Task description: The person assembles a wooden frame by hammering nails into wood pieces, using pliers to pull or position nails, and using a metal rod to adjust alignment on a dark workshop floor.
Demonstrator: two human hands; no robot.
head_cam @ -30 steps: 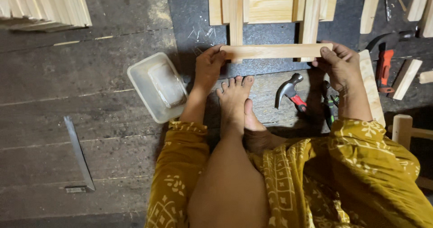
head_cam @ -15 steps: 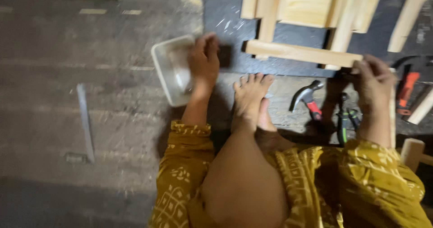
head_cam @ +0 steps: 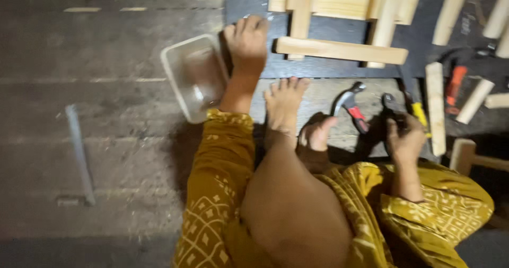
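Head view: motion blur softens every edge; all places below are told from the white tray.
Knee and foot: one bare knee fills the near middle; one bare foot (head_cam: 283, 106) rests right of the tray.
Right hand (head_cam: 404, 141): far right of the tray, curled onto a dark tool with a yellow handle (head_cam: 419, 113); grip too blurred to tell.
Hammer (head_cam: 350, 102): one, red-handled, between foot and right hand, lying untouched.
Left hand (head_cam: 246, 40): fingers bent over the tray's right rim; contents hidden by glare.
White tray (head_cam: 192, 77): one, rectangular, open floor on its left.
Metal strip (head_cam: 79, 154): one, far left.
Wooden slat (head_cam: 342, 50): right of the tray, lying across two legs of a wooden frame (head_cam: 339, 0) cut off at the top.
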